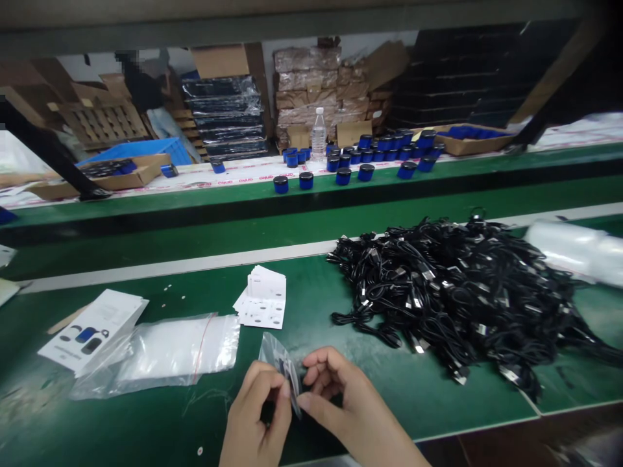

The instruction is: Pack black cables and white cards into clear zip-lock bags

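Both my hands meet low in the middle of the view over the green bench. My left hand (257,415) and my right hand (335,395) pinch a small clear plastic bag (280,363) between thumb and fingers; something dark sits inside it, too small to name. A stack of clear zip bags (165,353) lies just left of my hands. A big heap of black cables (457,292) lies to the right. Small white cards (263,298) sit beyond my hands.
White leaflets (97,327) lie at the left. A roll of clear plastic (579,250) rests at the right edge. Across the green conveyor (243,220), several blue round speakers (365,159), a water bottle (318,133) and cardboard boxes (121,172) stand; a person is behind them.
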{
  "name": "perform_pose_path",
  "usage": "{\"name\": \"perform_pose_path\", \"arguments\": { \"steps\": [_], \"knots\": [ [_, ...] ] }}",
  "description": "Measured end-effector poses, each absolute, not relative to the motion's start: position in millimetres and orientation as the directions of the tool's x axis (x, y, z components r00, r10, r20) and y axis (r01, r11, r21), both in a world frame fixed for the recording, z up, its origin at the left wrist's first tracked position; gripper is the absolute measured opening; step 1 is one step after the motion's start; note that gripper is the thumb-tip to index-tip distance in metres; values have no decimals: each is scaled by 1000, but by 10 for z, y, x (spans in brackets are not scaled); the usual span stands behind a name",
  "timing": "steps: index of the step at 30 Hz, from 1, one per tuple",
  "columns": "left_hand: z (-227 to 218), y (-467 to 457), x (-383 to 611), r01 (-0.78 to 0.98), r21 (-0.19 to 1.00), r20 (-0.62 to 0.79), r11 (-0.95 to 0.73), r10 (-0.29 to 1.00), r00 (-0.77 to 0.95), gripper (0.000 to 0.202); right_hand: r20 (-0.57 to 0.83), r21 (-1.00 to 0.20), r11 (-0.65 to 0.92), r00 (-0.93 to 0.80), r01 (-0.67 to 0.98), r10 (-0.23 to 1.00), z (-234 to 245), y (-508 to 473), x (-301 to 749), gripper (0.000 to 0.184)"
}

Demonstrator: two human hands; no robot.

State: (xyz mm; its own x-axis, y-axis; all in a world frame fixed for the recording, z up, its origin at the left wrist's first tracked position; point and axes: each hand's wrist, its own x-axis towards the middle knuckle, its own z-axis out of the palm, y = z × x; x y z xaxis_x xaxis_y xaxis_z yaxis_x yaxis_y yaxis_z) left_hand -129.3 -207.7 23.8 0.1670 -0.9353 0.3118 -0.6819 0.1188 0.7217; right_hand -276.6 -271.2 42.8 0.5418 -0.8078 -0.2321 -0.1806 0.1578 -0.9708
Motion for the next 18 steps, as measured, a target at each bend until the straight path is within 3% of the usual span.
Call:
{"name": "perform_pose_path", "arguments": {
  "steps": [5,8,12,18],
  "knots": [
    [218,-2081,-1265,-664,737,305,127,-939,159,13,-188,-973,82,541,-213,-820,455,-2703,-2821,21],
    [218,-2080,-1259,-674,730,301,114,-939,167,14,-81,-967,-62,530,-247,-844,494,-2691,-2852,12],
    [214,-2087,-1265,-683,723,299,102,-938,177,14,21,-934,-214,554,-287,-833,526,-2658,-2843,15],
    [200,-2115,-1309,-694,710,345,118,-918,197,12,20,-841,-308,542,-446,-840,502,-2605,-2780,19]
  ]
}}
